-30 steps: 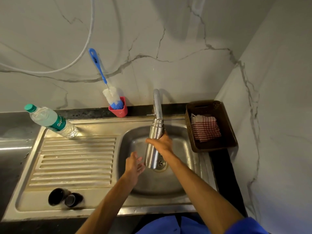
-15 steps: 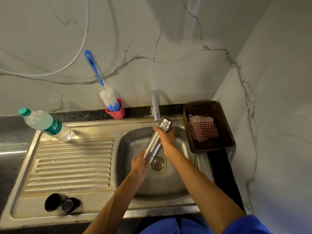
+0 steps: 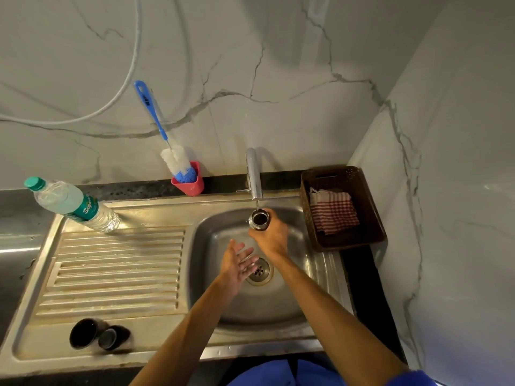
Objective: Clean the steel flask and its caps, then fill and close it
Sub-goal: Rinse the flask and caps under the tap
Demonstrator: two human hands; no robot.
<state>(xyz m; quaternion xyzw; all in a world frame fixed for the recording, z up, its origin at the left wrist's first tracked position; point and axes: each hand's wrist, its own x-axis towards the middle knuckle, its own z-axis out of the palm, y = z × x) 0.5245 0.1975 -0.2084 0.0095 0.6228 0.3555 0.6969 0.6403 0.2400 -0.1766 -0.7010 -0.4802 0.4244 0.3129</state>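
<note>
My right hand (image 3: 269, 234) grips the steel flask (image 3: 259, 218) upright over the sink basin (image 3: 292, 296), its open mouth right under the tap (image 3: 254, 175). A thin trickle of water falls from the spout toward the mouth. Most of the flask body is hidden behind my hand. My left hand (image 3: 238, 262) hovers lower in the basin with fingers spread, holding nothing. Two dark caps (image 3: 98, 333) lie side by side at the front left of the draining board.
A plastic water bottle (image 3: 71, 204) stands at the back left of the draining board (image 3: 111, 274). A blue bottle brush (image 3: 170, 151) sits in a red holder (image 3: 188, 183) against the wall. A brown basket (image 3: 370, 218) with a checked cloth (image 3: 333, 211) sits right of the sink.
My right hand swung the flask from tilted across the basin to upright with its mouth under the tap. My left hand let go of the flask's lower end and opened.
</note>
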